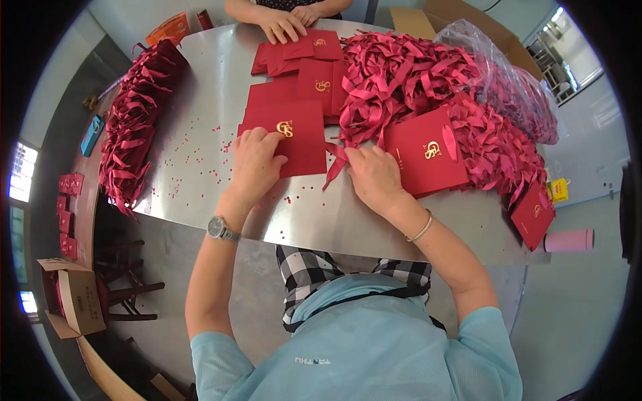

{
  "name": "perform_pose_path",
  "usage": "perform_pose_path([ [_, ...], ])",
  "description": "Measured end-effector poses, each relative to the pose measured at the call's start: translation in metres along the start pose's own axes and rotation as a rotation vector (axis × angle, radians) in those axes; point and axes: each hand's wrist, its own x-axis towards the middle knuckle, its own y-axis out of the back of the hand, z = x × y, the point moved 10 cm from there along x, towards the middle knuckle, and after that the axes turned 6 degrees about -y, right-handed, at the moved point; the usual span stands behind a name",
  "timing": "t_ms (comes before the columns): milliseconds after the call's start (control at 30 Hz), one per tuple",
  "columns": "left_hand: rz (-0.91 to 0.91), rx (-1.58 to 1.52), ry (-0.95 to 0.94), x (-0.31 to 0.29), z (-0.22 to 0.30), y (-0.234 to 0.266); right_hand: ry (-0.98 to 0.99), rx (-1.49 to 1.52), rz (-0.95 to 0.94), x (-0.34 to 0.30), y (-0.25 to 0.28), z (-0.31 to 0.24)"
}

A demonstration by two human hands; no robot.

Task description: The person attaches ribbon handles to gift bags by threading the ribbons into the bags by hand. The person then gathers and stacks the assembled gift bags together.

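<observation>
My left hand lies over the left part of a flat red paper bag with a gold emblem. Its fingers are bent and grip the bag against the table. Just right of that bag, my right hand has its fingertips closed on a short red ribbon. The ribbon hangs beside the bag's right edge. Close to the right hand's outer side, a stack of similar red bags rests against a large heap of loose red ribbons. The right fingertips are partly hidden.
More red bags lie stacked beyond my hands. A co-worker's hands touch the far stack. Ribboned bags form a long row at the left. Small red dots litter the metal table. A pink cup stands at right.
</observation>
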Motion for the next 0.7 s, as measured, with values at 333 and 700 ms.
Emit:
perform_pose_path([
  [333, 0.141, -0.348, 0.309, -0.093, 0.044, 0.039, 0.169, 0.115, 0.115, 0.040, 0.002, -0.034],
  [700, 0.105, 0.020, 0.178, -0.068, 0.048, 0.015, -0.171, 0.748, -0.009, 0.023, 0.005, -0.021],
])
